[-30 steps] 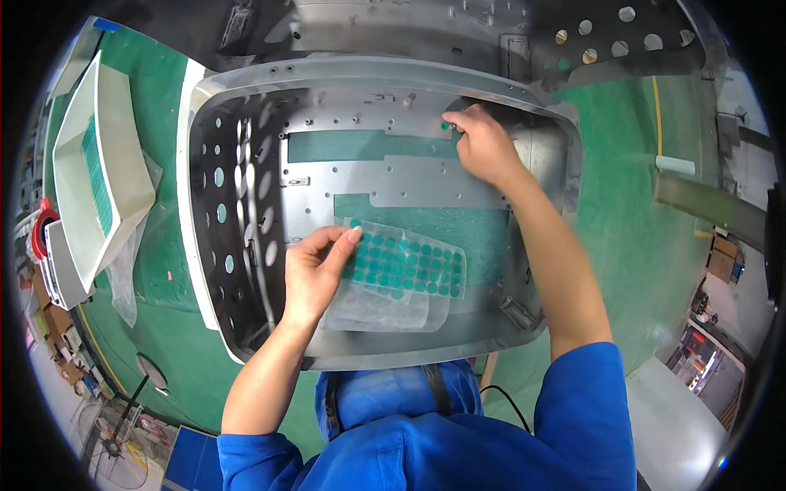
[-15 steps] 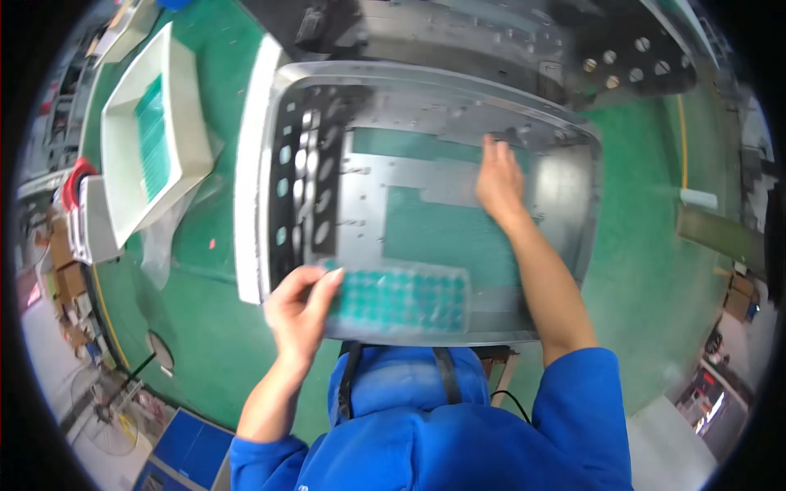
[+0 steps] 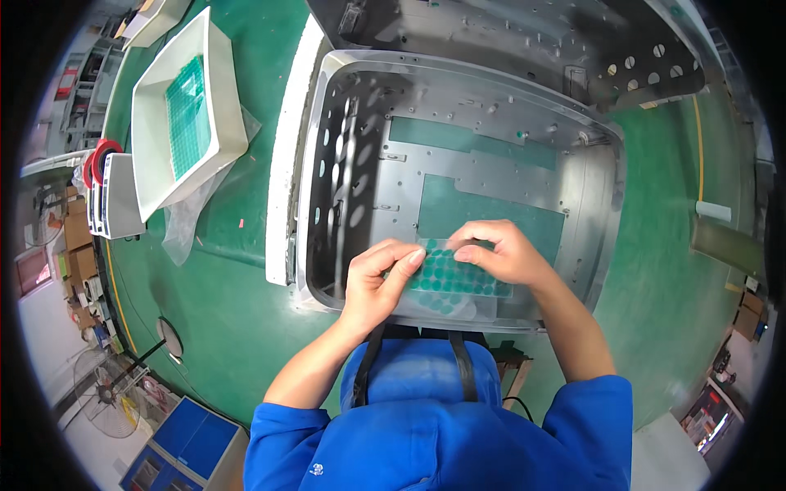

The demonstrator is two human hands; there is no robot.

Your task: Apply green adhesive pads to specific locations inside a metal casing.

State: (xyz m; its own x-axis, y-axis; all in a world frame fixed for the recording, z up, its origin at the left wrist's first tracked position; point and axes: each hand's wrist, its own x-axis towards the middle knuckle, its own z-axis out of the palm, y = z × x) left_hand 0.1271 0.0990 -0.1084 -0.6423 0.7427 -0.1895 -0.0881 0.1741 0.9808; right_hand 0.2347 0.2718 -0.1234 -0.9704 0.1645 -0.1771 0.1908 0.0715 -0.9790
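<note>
My left hand [image 3: 379,282] pinches the left end of a clear sheet of round green stickers [image 3: 458,282] between thumb and fingers. At the sheet's upper edge, the thumb and fingers of my right hand [image 3: 501,254] are closed on it; whether a single sticker is between the fingertips is too small to tell. Both hands are over the near side of an open grey metal casing [image 3: 401,196], which has holes, studs and cut-outs. A small green dot [image 3: 519,133] shows near the casing's far wall.
To the left stands a white bin [image 3: 225,135] with green sticker sheets [image 3: 188,114] inside and a clear plastic bag [image 3: 192,221] beside it. A perforated metal panel [image 3: 508,41] rises behind the casing. White foam [image 3: 286,164] lines its left side. A fan [image 3: 106,395] stands lower left.
My right hand has come back from the casing's far right to the sheet and closed on its upper edge. My left hand has moved the sheet rightward and slightly up in view.
</note>
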